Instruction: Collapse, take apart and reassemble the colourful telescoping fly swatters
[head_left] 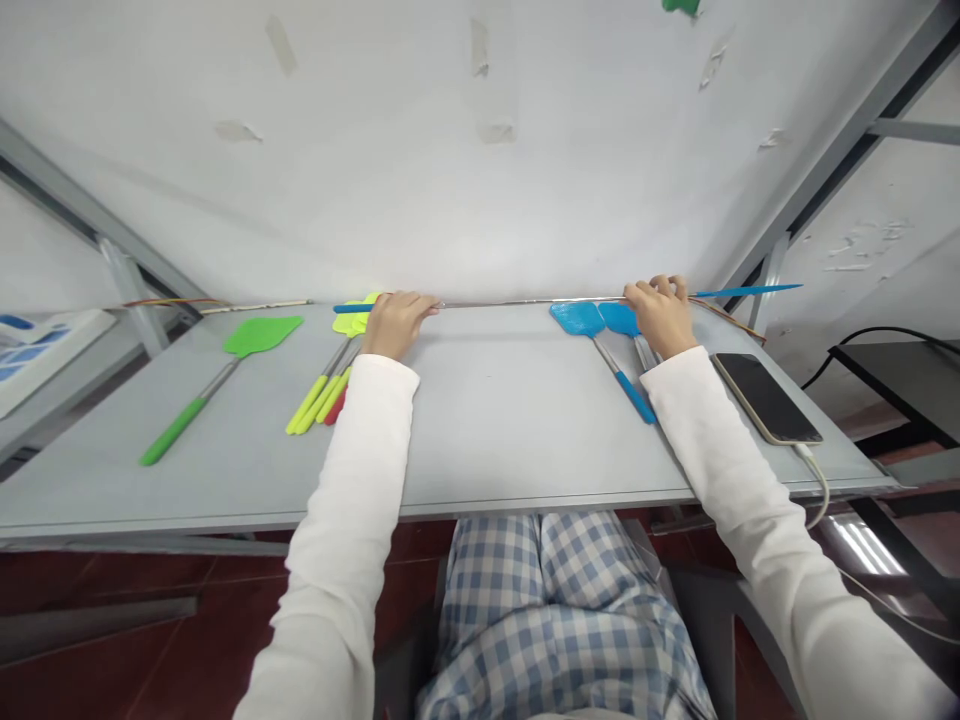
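Between my hands a blue telescopic fly swatter (517, 301) stretches sideways near the wall, its thin metal rod drawn out long. My left hand (397, 322) is closed round its blue handle end. Near the blue head, seen edge-on at the right, my right hand (663, 312) grips the rod. Two more blue fly swatters lie by my right hand, one with a short rod (577, 319) and one partly hidden (619, 318). Beside my left forearm lie several yellow fly swatters (319, 398) and a red handle (337, 407). A green fly swatter (262, 334) rests farther left.
The grey table (487, 430) meets a white wall (480, 200) at the back. A phone (766, 396) with a white charging cable (817, 475) lies at the right. Metal frame bars (832, 165) slope at both sides. Thin cables run along the back edge.
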